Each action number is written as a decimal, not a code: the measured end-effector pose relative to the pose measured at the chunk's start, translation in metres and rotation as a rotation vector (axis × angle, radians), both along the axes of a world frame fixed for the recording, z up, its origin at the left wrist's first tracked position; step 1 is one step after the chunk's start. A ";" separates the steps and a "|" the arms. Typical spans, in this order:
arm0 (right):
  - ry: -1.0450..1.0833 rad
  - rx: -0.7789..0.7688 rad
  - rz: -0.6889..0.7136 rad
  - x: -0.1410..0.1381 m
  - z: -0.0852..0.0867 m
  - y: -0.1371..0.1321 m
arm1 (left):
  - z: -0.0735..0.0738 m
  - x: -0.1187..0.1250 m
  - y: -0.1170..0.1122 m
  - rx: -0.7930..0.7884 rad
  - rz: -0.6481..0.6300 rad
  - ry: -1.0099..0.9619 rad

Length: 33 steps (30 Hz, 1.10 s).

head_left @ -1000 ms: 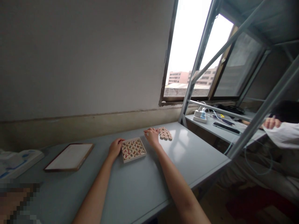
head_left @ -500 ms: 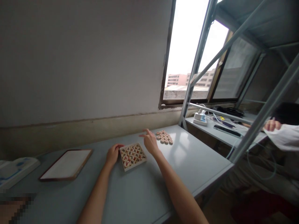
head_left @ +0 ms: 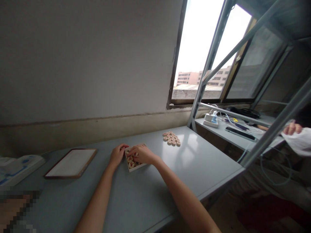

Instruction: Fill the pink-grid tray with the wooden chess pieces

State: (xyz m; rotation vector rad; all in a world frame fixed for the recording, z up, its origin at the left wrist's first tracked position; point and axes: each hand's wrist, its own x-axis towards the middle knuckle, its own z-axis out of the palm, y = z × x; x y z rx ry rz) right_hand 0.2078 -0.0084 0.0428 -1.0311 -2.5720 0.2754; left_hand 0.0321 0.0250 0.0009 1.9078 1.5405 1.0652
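- Here, left hand (head_left: 118, 154): curved at left edge of box (head_left: 137, 168); grip unclear.
- Right hand (head_left: 143, 153): over box, bent; pinch unclear.
- Box: pale, square; discs (head_left: 131, 165) inside round, marked.

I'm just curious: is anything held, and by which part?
The box, by its far left corner, in the left grip; whether the right grip holds pieces is hidden.

No text could be read for certain. The round pieces (head_left: 131, 164) in the box (head_left: 136, 168) bore characters, some red, too small or covered by the right hand (head_left: 143, 154); the loose pieces (head_left: 173, 139) on the surface (head_left: 136, 194) showed faint, illegible reddish marks.
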 end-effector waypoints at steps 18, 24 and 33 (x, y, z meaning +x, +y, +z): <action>0.092 0.120 -0.569 0.100 0.034 0.005 | 0.004 0.005 -0.008 0.057 0.075 0.112; -0.093 0.196 -0.676 0.130 0.002 0.013 | 0.002 0.004 -0.007 0.086 0.057 0.104; -0.044 0.284 -0.832 0.135 -0.019 0.021 | 0.002 0.005 -0.005 0.038 0.070 0.080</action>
